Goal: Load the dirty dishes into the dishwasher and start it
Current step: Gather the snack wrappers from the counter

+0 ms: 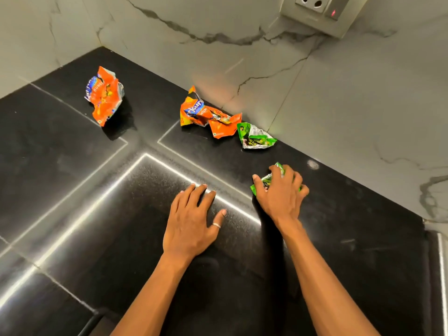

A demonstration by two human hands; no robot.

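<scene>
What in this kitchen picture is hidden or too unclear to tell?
Head view:
The green wrapper: mostly covered by the right hand gripping it; its print is unreadable.
The wall socket: cut off by the top edge.
A pale spot on the counter: too small to identify.
No dishwasher or dishes in frame.

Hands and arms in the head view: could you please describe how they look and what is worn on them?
The left hand wears a plain silver ring on its thumb; the right hand shows no jewellery. Both forearms are bare: no sleeves, gloves or watch show.
</scene>
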